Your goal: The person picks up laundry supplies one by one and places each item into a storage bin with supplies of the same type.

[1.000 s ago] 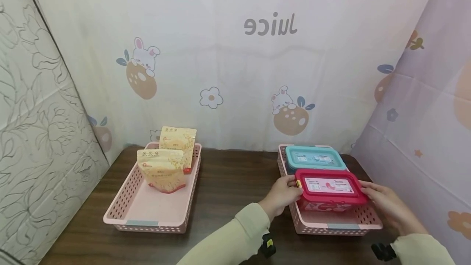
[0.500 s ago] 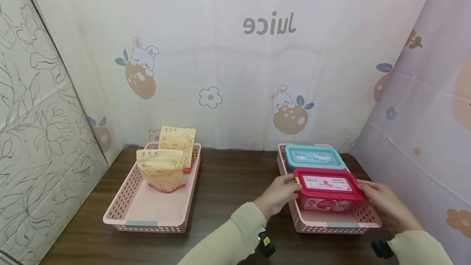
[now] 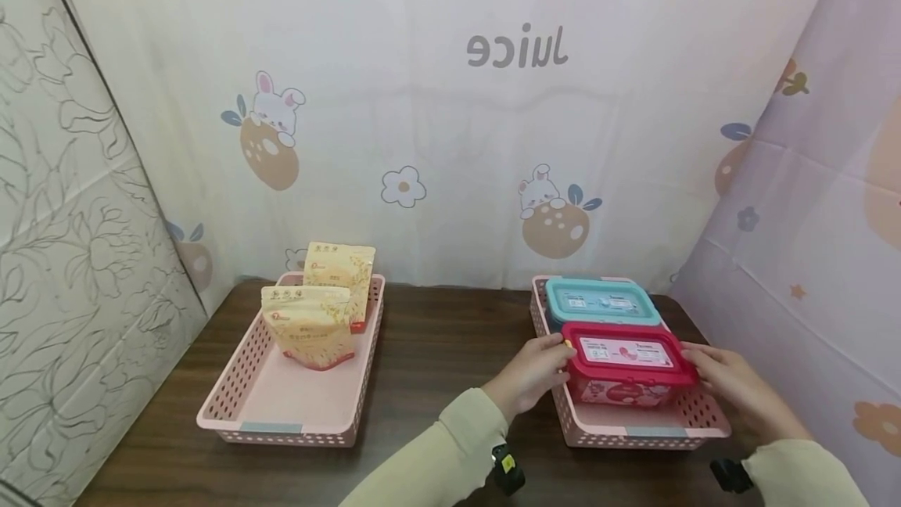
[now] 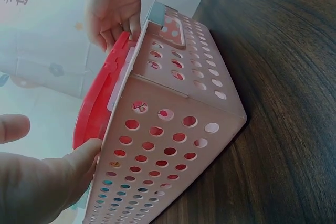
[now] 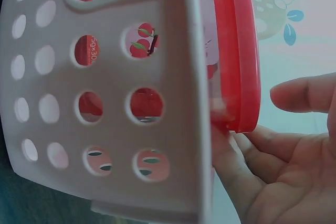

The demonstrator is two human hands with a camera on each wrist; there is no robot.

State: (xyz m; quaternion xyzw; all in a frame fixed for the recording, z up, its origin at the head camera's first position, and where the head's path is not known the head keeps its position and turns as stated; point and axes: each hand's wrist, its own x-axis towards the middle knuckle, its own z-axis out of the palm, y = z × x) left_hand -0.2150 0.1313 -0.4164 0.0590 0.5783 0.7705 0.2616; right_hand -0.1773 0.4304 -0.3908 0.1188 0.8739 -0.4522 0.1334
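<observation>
A red lidded box with a white label and a cherry print stands in the right pink basket. Just behind it in that basket is a blue lidded box. My left hand touches the left end of the red box with its fingers; in the left wrist view one digit stands apart from the lid. At the other end my right hand rests its fingers against the lid's edge. The right wrist view shows that thumb raised off the lid. The basket wall partly hides the red box there.
On the left of the dark wooden table is a second pink basket holding two yellow pouches, the front pouch leaning before the back pouch. A printed curtain hangs behind the table.
The red box has shifted slightly left and its front side shows a little more. My left thumb has come away from the lid. The left basket and its pouches stay put.
</observation>
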